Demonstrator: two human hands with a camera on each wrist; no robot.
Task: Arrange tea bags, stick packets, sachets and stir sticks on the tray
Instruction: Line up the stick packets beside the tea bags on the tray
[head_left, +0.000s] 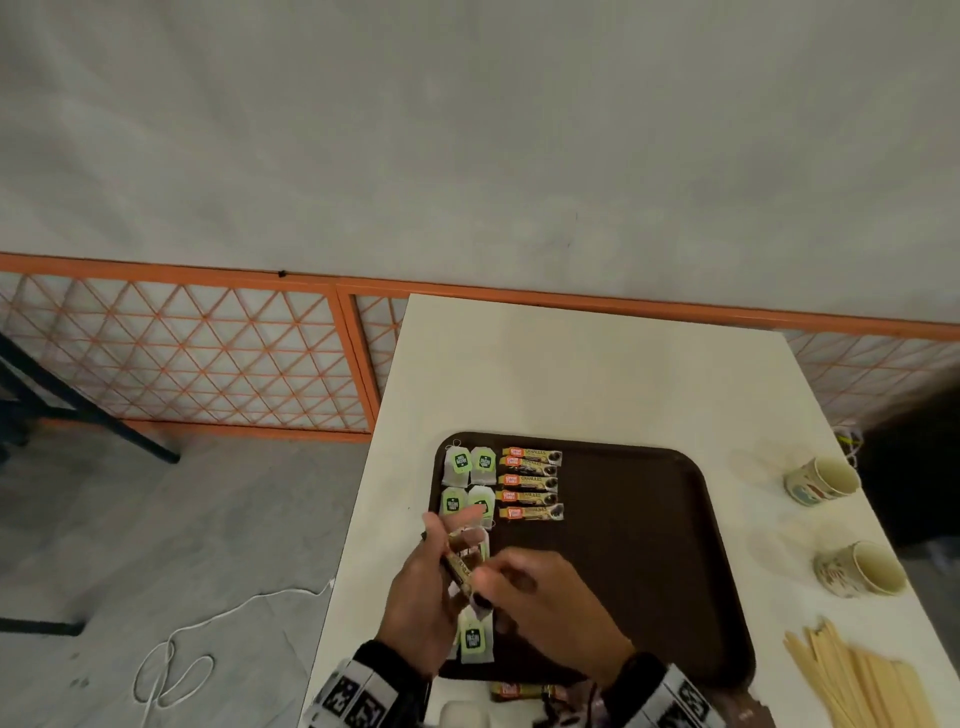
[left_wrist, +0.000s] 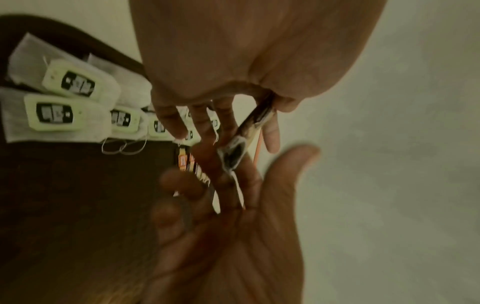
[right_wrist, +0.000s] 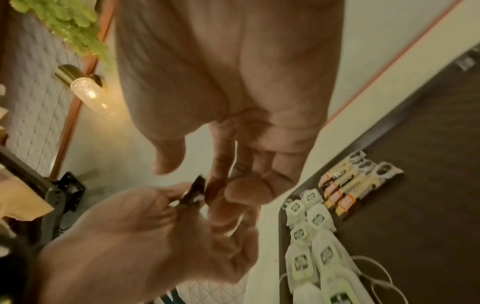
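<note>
Hands (head_left: 415, 597) pinch slim foil stick packet (head_left: 460, 569) over flat tray (head_left: 649, 545).

The tray (head_left: 649, 545) is set on the surface (head_left: 597, 374). Tea bags (head_left: 470, 465) are laid along the tray's left edge, with stick packets (head_left: 530, 483) stacked in a column just right of them. Two cups (head_left: 823, 480) and stir sticks (head_left: 857, 675) are placed on the surface right of the tray.
</note>
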